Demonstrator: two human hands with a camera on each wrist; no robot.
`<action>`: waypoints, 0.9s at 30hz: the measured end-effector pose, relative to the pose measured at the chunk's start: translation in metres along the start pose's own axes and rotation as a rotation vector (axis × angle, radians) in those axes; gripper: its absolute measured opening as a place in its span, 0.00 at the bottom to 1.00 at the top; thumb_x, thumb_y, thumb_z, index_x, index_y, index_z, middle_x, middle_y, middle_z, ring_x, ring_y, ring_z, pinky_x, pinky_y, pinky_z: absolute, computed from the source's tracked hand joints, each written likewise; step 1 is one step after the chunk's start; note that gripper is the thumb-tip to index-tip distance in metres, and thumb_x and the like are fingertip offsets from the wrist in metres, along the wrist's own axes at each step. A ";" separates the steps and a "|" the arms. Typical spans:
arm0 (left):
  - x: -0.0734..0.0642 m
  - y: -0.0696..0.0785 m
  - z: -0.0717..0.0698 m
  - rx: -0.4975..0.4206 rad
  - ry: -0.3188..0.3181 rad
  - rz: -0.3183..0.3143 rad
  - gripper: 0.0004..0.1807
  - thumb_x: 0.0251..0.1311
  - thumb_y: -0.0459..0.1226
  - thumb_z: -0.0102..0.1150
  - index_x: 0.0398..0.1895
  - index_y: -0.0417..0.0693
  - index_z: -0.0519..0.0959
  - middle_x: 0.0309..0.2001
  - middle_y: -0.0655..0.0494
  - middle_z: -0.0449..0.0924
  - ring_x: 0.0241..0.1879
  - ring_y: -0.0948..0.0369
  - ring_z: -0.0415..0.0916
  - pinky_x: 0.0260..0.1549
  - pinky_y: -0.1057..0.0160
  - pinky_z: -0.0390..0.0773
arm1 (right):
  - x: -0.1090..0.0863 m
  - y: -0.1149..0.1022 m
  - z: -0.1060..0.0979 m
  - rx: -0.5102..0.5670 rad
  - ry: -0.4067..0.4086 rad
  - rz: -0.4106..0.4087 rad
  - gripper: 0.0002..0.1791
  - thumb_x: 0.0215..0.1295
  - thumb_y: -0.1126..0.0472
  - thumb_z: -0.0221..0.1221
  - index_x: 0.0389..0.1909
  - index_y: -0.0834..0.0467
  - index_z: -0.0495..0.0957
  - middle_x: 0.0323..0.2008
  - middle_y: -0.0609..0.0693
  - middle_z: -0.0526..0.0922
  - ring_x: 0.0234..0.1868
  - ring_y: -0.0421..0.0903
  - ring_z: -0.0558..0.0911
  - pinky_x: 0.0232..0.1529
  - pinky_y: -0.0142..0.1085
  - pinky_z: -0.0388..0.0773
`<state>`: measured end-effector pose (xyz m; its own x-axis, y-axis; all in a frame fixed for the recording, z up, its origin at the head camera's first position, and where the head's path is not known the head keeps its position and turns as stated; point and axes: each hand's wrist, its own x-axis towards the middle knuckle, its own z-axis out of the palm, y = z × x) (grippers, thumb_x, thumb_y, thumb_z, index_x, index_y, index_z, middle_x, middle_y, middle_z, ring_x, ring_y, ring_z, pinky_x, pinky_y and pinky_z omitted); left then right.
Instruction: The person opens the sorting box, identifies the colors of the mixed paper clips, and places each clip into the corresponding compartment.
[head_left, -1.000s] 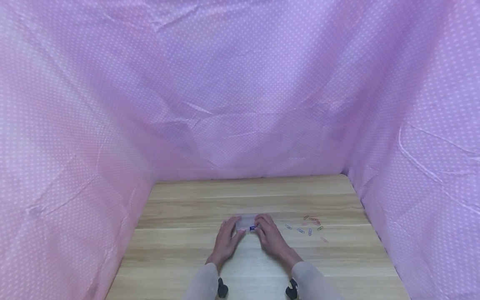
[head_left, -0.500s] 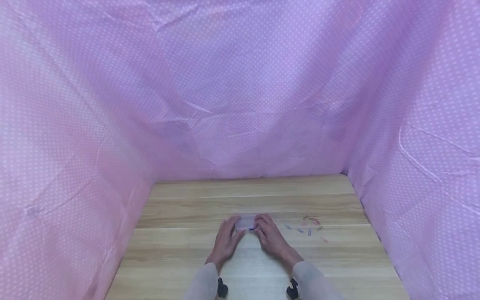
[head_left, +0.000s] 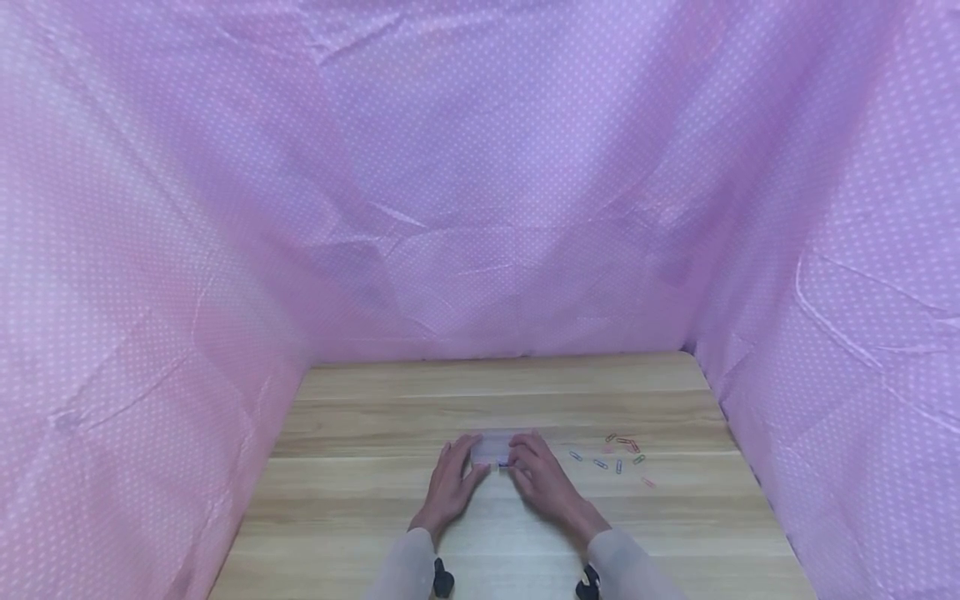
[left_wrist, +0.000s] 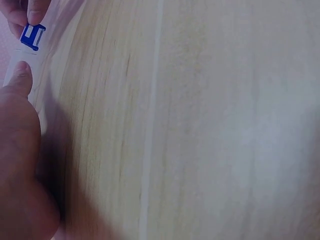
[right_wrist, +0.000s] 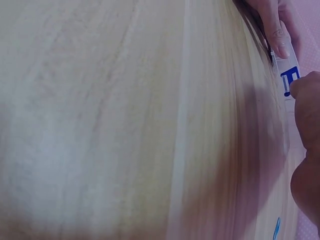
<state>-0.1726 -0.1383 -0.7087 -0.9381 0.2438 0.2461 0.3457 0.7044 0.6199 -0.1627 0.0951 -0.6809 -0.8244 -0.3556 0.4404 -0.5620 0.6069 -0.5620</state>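
A clear plastic box lies on the wooden table between both hands. At its front edge is a small blue latch, with its cut-outs showing in the left wrist view. My left hand grips the box's left end, thumb on the front side and fingers at the back. My right hand holds the right end, its thumb touching the blue latch in the right wrist view. The hands hide both ends of the box, and its contents cannot be made out.
Several coloured paper clips lie scattered on the table to the right of the right hand. Pink dotted cloth hangs round the back and both sides of the table.
The blue latch has swung down toward the box's front side, its broad face turning to a thin strip in the head view. The right thumb moved with it; the left hand stayed put.
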 end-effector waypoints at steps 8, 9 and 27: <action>-0.002 -0.001 -0.002 -0.015 -0.015 0.020 0.33 0.66 0.49 0.67 0.73 0.56 0.71 0.73 0.52 0.74 0.76 0.49 0.68 0.83 0.39 0.53 | -0.006 0.002 0.001 -0.108 0.038 -0.131 0.07 0.57 0.64 0.74 0.34 0.52 0.86 0.54 0.55 0.85 0.62 0.57 0.81 0.74 0.63 0.66; -0.002 -0.002 -0.002 -0.014 -0.009 0.033 0.33 0.66 0.49 0.67 0.73 0.55 0.71 0.72 0.52 0.75 0.75 0.49 0.68 0.82 0.39 0.54 | -0.006 0.003 0.002 -0.125 0.061 -0.165 0.07 0.56 0.64 0.74 0.33 0.52 0.87 0.53 0.55 0.85 0.61 0.56 0.81 0.72 0.63 0.68; -0.001 -0.001 -0.004 -0.040 0.000 0.057 0.34 0.64 0.45 0.69 0.72 0.53 0.71 0.72 0.51 0.75 0.74 0.49 0.71 0.81 0.36 0.55 | -0.019 0.010 -0.016 -0.165 -0.008 0.096 0.27 0.65 0.52 0.69 0.63 0.55 0.79 0.70 0.56 0.76 0.72 0.55 0.72 0.75 0.58 0.68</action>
<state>-0.1716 -0.1416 -0.7069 -0.9170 0.2821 0.2819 0.3988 0.6626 0.6340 -0.1519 0.1193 -0.6839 -0.8744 -0.2960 0.3844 -0.4630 0.7460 -0.4787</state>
